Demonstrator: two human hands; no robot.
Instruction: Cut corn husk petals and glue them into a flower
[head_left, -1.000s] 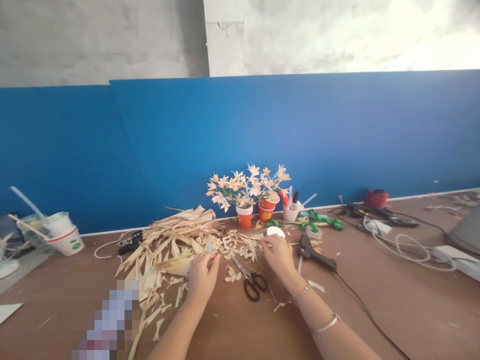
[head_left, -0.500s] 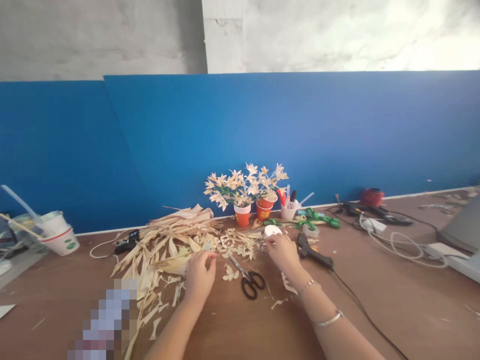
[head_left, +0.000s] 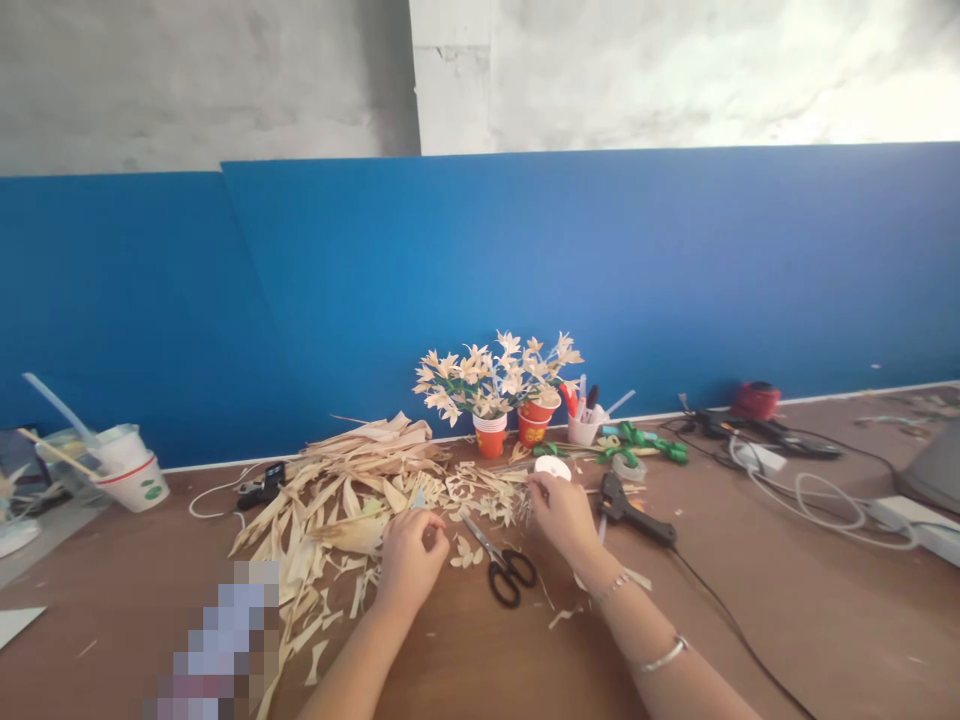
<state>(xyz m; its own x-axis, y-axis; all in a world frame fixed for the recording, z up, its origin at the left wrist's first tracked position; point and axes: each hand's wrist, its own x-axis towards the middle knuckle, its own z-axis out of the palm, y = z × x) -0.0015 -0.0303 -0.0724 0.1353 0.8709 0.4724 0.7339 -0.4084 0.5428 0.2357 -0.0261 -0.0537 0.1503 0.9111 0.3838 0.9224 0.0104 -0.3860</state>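
Table (head_left: 480, 660): brown top, running under both forearms and back to the panel.
Scissors (head_left: 497, 556): lying flat between the hands, long axis slanting – black handles toward the person, blade tips away and to the left. The tips are closer to the left fingers than to the right.
Left hand (head_left: 409, 565): at the near right edge of the husks, fingers curled, thumb and forefinger almost meeting; whether anything thin is pinched there, I cannot tell.
Petals (head_left: 466, 553): a small pale cluster on the table, just right of the left fingertips and left of the scissors. The left hand is clearly the nearer one.
Right hand (head_left: 564, 515): reaching in over the right end of the scraps, fingertips drawn close together and pointing away and left. Any grip on a scrap is too small to make out.
Glue gun (head_left: 637, 518): just right of the right hand, nozzle end away, handle slanting back toward the person.
Scraps (head_left: 487, 485): loose curls beyond the scissors, spread from the husks to the right fingertips.
Husks (head_left: 352, 450): a broad dry heap, beyond and left of the left hand.
Disc (head_left: 553, 467): white, just beyond the right fingers.
Flowers (head_left: 470, 370): pale blooms in red-and-white cups (head_left: 490, 443), against the panel.
Panel (head_left: 480, 250): blue, behind everything.
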